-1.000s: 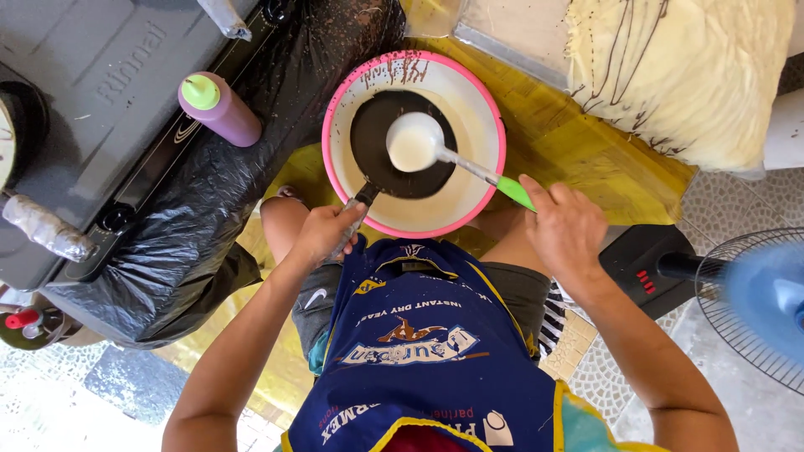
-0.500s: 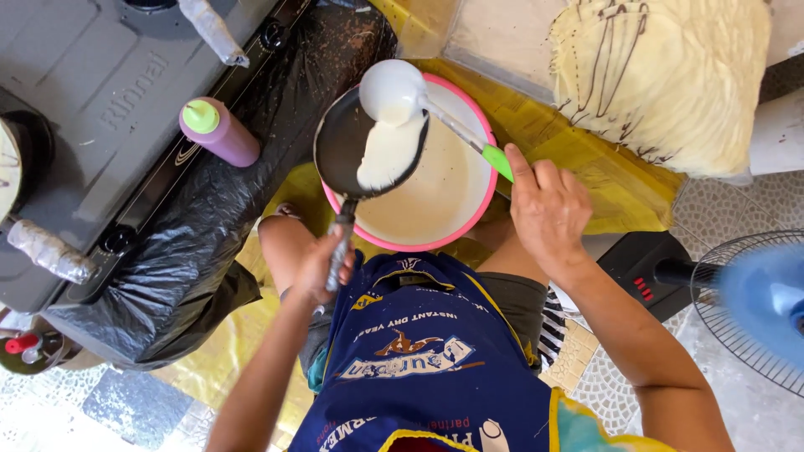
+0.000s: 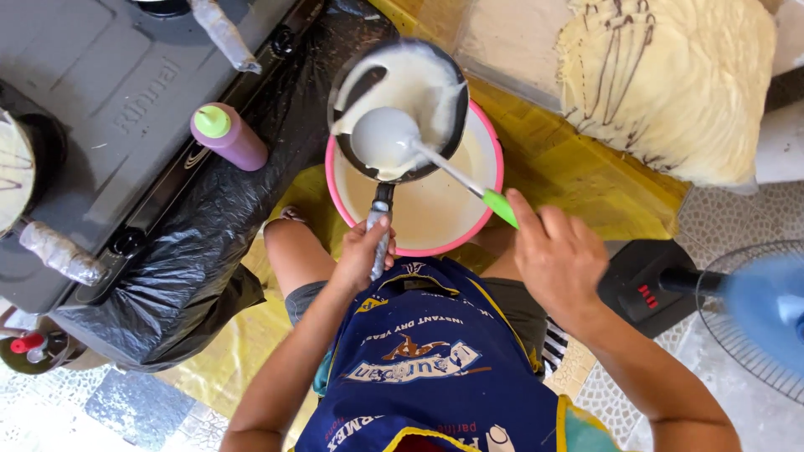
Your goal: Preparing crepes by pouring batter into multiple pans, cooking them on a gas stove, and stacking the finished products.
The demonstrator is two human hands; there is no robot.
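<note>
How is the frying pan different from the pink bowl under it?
The frying pan is dark with a long handle, while the pink bowl is pale inside and has none. The pan is held up by the left hand, with the ladle from the right hand over it; the bowl sits lower, untouched. The pan is only partly coated with batter, whereas the bowl's whole visible inside is covered. Both are round and hold pale batter.
</note>
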